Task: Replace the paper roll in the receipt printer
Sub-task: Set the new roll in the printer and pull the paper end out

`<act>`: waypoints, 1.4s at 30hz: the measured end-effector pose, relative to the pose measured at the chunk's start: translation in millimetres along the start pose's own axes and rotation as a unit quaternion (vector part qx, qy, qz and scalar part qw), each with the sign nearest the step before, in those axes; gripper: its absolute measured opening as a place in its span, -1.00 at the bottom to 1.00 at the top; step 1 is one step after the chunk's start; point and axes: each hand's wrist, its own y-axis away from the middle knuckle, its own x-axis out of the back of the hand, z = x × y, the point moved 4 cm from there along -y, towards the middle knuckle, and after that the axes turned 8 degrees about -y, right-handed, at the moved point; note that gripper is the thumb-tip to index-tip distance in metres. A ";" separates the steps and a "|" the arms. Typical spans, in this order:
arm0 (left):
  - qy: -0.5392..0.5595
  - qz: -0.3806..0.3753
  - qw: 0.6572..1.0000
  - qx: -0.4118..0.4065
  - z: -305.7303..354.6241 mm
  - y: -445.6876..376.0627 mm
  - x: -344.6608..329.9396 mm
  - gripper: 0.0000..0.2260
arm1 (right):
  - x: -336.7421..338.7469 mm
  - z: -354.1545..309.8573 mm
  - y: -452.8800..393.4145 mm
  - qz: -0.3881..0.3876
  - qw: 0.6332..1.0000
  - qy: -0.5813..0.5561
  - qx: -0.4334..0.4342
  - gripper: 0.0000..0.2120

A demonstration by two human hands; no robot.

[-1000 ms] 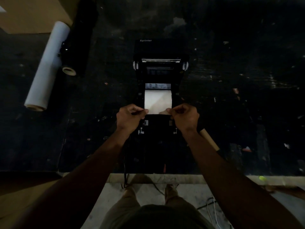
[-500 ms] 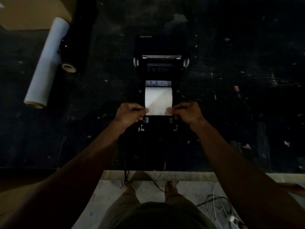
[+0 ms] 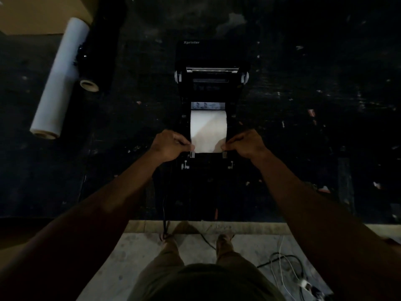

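Note:
A black receipt printer [image 3: 211,59] sits on the dark table with its lid swung open away from me. White paper [image 3: 208,131] from the roll in its bay is pulled toward me in a flat strip. My left hand [image 3: 171,145] pinches the strip's near left corner. My right hand [image 3: 245,144] pinches the near right corner. Both hands hold the paper over the printer's front edge.
A long white roll [image 3: 59,78] lies at an angle at the far left beside a black roll [image 3: 102,46] with a pale core. A cardboard sheet [image 3: 41,14] fills the far left corner. Cables [image 3: 286,266] lie on the floor below the table edge [image 3: 208,227].
The paper strip has been drawn out a little farther toward me, and my hands have spread slightly to its corners.

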 end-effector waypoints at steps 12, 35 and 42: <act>-0.001 -0.040 0.998 0.039 3.9 -10.2 0.9 -0.74 | -3.6 3.1 -9.8 -0.024 0.999 0.043 -0.021 -0.42; -0.135 -0.073 0.988 0.008 29.7 -3.8 13.3 -0.88 | -31.2 -13.4 69.0 0.014 0.878 0.335 0.343 -0.71; -0.222 0.177 0.953 -0.106 32.6 42.8 3.0 -0.78 | -44.1 0.8 70.0 0.015 0.837 0.429 0.340 -0.72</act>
